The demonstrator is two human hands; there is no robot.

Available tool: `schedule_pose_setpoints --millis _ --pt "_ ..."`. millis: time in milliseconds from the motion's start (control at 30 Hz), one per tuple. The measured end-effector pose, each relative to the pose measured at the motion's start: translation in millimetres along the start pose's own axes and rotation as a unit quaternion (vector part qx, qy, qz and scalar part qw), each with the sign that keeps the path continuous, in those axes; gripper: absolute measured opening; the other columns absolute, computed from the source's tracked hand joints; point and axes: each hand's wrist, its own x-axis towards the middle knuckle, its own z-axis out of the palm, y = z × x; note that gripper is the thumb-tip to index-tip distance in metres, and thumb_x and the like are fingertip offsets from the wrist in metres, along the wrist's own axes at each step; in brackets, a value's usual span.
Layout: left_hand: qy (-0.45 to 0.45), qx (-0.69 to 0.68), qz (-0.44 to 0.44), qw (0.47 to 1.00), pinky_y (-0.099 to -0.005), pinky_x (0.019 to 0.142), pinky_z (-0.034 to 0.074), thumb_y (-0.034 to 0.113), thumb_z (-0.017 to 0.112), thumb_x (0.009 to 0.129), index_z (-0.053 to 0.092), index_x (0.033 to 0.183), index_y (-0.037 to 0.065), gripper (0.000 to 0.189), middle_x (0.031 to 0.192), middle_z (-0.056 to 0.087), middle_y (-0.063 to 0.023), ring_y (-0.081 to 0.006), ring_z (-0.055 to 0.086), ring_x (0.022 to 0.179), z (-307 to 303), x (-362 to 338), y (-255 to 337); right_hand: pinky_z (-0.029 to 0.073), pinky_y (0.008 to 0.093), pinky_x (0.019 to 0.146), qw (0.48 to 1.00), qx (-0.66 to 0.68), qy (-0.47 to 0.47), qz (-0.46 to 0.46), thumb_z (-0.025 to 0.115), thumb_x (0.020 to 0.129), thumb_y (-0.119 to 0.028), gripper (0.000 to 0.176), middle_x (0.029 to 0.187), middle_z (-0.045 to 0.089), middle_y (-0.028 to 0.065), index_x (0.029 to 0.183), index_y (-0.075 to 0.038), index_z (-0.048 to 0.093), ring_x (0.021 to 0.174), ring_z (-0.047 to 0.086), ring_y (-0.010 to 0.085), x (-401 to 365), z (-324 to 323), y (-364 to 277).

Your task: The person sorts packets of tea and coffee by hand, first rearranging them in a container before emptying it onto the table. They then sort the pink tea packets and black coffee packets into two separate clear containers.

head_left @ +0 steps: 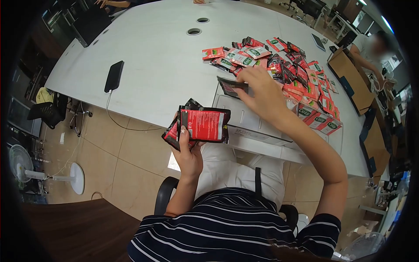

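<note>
My left hand (pixel 189 159) holds a fanned stack of red-and-black sachets (pixel 205 124) in front of the table edge, its thumb pressed on the top one. Between the thumb and fingers of my right hand (pixel 265 95) is a dark-edged sachet (pixel 227 86), tilted, above a clear plastic box (pixel 238 114) at the table's near edge. Red-and-white sachets marked "Cozy" (pixel 321 121) stand in the box's right-hand part. Just beyond my right hand spreads a loose pile of red, black and white sachets (pixel 276 65).
A black phone (pixel 114 76) with a white cable lies at left on the white table (pixel 161 52). Two cable holes (pixel 194 31) are farther back. Open cardboard boxes (pixel 351 81) stand along the right edge. Another person (pixel 364 52) is beside them. A fan (pixel 26 168) stands on the floor.
</note>
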Motion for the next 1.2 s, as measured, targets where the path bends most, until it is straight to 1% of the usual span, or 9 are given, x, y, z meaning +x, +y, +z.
schedule_pose_setpoints --millis 33,200,300,533,600,733,867,1000,1200 --pt "0.007 0.0 0.003 1.0 -0.0261 0.065 0.056 0.026 0.049 0.099 0.052 0.119 0.004 0.03 0.103 0.062 -0.0064 -0.0115 0.065 0.084 -3.6 1.2 -0.6 0.049 0.0394 0.073 0.998 -0.047 -0.033 -0.017 0.074 0.073 -0.016 0.029 0.1 0.053 0.0068 0.093 -0.005 0.056 0.096 0.052 0.0243 2.0 0.0 -2.6" --pt "0.03 0.006 0.02 0.999 -0.0266 0.066 0.057 0.025 0.049 0.099 0.05 0.119 0.004 0.03 0.105 0.062 -0.0073 -0.0125 0.065 0.085 -15.5 6.4 -1.3 0.046 0.0372 0.078 0.99 -0.137 -0.039 -0.011 0.077 0.071 -0.026 0.044 0.102 0.053 0.0075 0.101 -0.005 0.052 0.095 0.054 0.0244 7.3 12.5 10.8" --pt "0.001 -0.002 -0.002 1.0 -0.0286 0.069 0.057 0.022 0.051 0.097 0.036 0.139 0.005 0.048 0.112 0.058 -0.0077 -0.0119 0.062 0.091 -26.1 9.7 -4.4 0.045 0.0382 0.079 0.989 -0.121 -0.085 0.006 0.075 0.074 -0.029 0.047 0.1 0.053 0.0081 0.108 -0.006 0.051 0.096 0.054 0.026 8.5 15.6 15.7" --pt "-0.009 0.002 -0.012 1.0 -0.0285 0.068 0.057 0.023 0.052 0.097 0.042 0.132 0.005 0.041 0.109 0.059 -0.0073 -0.0121 0.063 0.089 -14.7 5.3 -1.8 0.044 0.0363 0.075 0.992 -0.102 -0.073 -0.017 0.076 0.072 -0.035 0.049 0.094 0.058 0.0082 0.104 -0.006 0.051 0.091 0.056 0.0245 6.3 25.8 23.5" --pt "0.0 0.001 -0.007 1.0 -0.0276 0.067 0.058 0.023 0.049 0.098 0.05 0.121 0.005 0.029 0.105 0.062 -0.007 -0.0125 0.065 0.086 -8.1 1.6 -1.1 0.044 0.0361 0.075 0.992 -0.099 -0.074 -0.02 0.075 0.074 -0.037 0.051 0.095 0.059 0.0084 0.108 -0.006 0.052 0.092 0.056 0.0244 6.5 23.9 23.8" --pt "-0.019 0.013 -0.019 1.0 -0.0276 0.066 0.058 0.023 0.05 0.098 0.051 0.119 0.005 0.027 0.105 0.062 -0.0062 -0.012 0.065 0.086 -2.6 -4.2 -1.1 0.044 0.038 0.082 0.994 -0.092 -0.065 -0.005 0.073 0.077 -0.038 0.06 0.107 0.061 0.0096 0.124 -0.007 0.05 0.096 0.056 0.0275 8.5 15.2 19.0" --pt "-0.059 0.035 -0.042 0.997 -0.0313 0.071 0.059 0.02 0.054 0.097 0.033 0.142 0.004 0.053 0.114 0.059 -0.0101 -0.0141 0.064 0.094 -2.5 -7.9 -2.0 0.045 0.0376 0.082 0.999 -0.025 -0.011 -0.019 0.071 0.08 -0.032 0.048 0.108 0.061 0.0098 0.118 -0.006 0.057 0.094 0.058 0.0275 7.5 -8.0 4.1" --pt "-0.043 0.039 -0.038 0.998 -0.0269 0.067 0.058 0.02 0.052 0.097 0.049 0.126 0.003 0.034 0.105 0.061 -0.0064 -0.0122 0.065 0.087 16.8 -14.4 0.8 0.048 0.0369 0.077 0.994 0.046 -0.007 -0.102 0.067 0.079 -0.018 0.035 0.112 0.062 0.0094 0.111 -0.006 0.063 0.093 0.06 0.028 -9.6 -34.7 -8.7" --pt "-0.12 -0.02 -0.13 0.984 -0.0258 0.065 0.056 0.018 0.048 0.097 0.042 0.135 0.003 0.042 0.109 0.062 -0.0065 -0.0115 0.065 0.09 30.0 -16.5 3.3 0.049 0.0346 0.075 0.97 0.005 -0.07 -0.235 0.063 0.071 -0.012 0.03 0.119 0.063 0.0068 0.1 -0.009 0.069 0.098 0.061 0.024 -48.2 -71.4 -32.4"
